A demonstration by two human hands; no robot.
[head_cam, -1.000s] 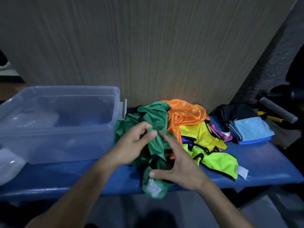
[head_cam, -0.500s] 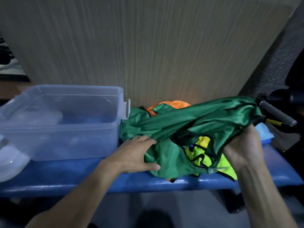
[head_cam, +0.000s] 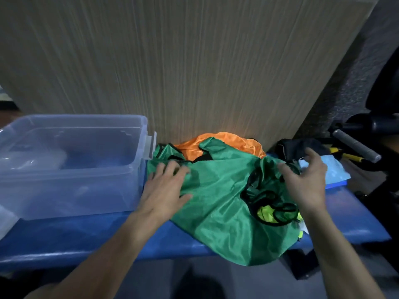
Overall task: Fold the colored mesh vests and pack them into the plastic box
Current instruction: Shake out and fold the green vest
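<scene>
A green mesh vest (head_cam: 220,203) lies spread over the pile on the blue bench, its lower edge hanging past the front. My left hand (head_cam: 166,188) lies flat on the vest's left part, fingers spread. My right hand (head_cam: 304,182) hovers over the vest's bunched right end with fingers loosely spread; whether it touches the cloth is unclear. An orange vest (head_cam: 218,143) shows behind the green one, and a neon yellow vest (head_cam: 267,214) peeks through an armhole. The clear plastic box (head_cam: 71,190) stands open at the left, beside the pile.
The blue bench (head_cam: 86,236) runs along a wood-grain wall. At the right lie a black cloth (head_cam: 295,147), a light blue folded cloth (head_cam: 334,171) and a grey-handled tool (head_cam: 356,145) with yellow grips. A pale lid edge (head_cam: 6,221) sits at far left.
The green vest was lifted out of the pile, stretched to the right, and now lies spread flat. My right hand has let go of its end; my left hand moved up onto the cloth.
</scene>
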